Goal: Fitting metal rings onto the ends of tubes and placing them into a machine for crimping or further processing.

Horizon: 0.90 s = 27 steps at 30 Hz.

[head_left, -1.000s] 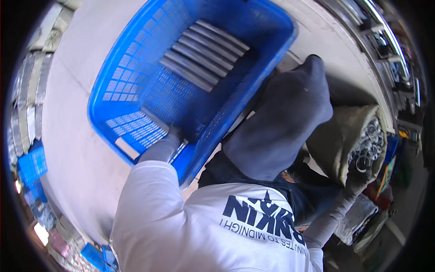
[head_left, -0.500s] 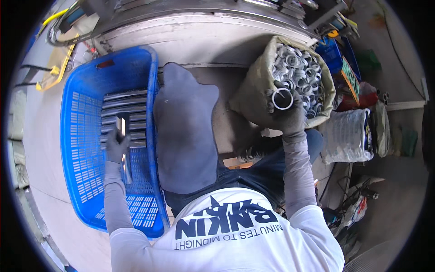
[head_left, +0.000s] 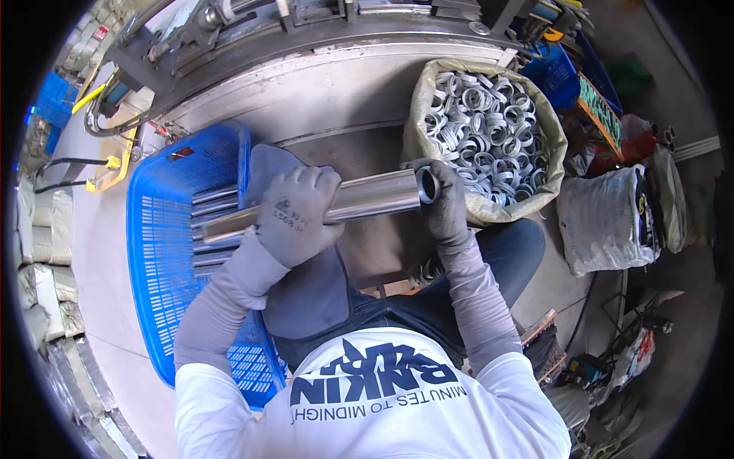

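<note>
A shiny metal tube lies crosswise in front of me, held in both gloved hands. My left hand wraps over its middle. At the tube's open right end, my right hand grips the rim; whether a ring sits on that end I cannot tell. Right behind that hand stands an open sack filled with several metal rings. A blue plastic basket on my left holds several more metal tubes.
A grey cloth covers my lap. A metal machine bed runs across the top. A white filled bag and blue crates stand at the right. Stacked sacks line the left edge.
My left hand has lifted a tube out of the blue basket and brought it across my lap. My right hand has left the ring sack and closed on the tube's right end.
</note>
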Tool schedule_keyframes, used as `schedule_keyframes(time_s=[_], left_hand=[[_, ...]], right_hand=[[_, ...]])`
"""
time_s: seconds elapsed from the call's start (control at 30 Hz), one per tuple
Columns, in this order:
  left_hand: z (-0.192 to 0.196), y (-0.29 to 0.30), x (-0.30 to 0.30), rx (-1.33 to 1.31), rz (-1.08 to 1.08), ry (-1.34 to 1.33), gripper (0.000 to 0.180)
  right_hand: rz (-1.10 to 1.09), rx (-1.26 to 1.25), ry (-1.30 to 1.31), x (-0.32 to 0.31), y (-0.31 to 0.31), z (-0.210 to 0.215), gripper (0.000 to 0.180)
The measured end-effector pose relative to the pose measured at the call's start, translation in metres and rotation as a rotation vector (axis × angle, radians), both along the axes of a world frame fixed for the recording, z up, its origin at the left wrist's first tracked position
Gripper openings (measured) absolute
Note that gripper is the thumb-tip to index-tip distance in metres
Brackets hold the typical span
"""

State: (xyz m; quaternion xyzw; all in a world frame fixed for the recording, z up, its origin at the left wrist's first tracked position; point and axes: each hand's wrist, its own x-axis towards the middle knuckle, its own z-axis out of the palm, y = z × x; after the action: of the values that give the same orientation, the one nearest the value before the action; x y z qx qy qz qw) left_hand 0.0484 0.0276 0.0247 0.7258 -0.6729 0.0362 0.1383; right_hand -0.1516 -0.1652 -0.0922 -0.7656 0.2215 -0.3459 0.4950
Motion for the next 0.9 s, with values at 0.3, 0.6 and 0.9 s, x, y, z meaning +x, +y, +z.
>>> schedule_keyframes(time_s=[0.3, 0.6, 0.9], left_hand=[[-0.012, -0.024, -0.016, 0.187, 0.042, -0.014, 0.041], [-0.015, -0.025, -0.023, 0.300, 0.075, -0.119, 0.048], [-0.010, 0.004, -0.051, -0.329, -0.315, 0.188, 0.066]], right_hand=[[-0.044, -0.131, -0.017, 0.007, 0.017, 0.030, 0.054], [-0.194, 0.245, -0.128, 0.020, 0.041, 0.032, 0.031], [-0.198, -0.049, -0.037, 0.004, 0.003, -0.006, 0.023]])
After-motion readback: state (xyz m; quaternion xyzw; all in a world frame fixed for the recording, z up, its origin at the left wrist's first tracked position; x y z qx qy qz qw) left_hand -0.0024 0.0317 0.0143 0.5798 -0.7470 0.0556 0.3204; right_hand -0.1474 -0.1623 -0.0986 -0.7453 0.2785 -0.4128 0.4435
